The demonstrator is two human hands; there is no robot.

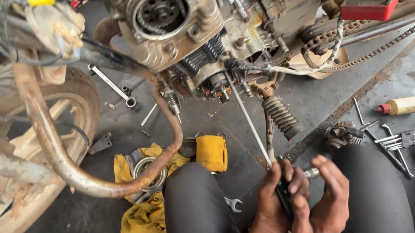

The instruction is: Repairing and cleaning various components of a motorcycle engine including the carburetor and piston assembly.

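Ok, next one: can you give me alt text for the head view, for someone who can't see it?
Seen from above, a person's left hand and right hand together grip a long thin metal rod that runs up to a grimy motorcycle engine. Around the person's knees on the concrete floor lie a yellow rag, a spanner and a hex key set.

One head-worn camera looks steeply down, close over the hands (300,202), with the engine (174,21) along the frame's top.
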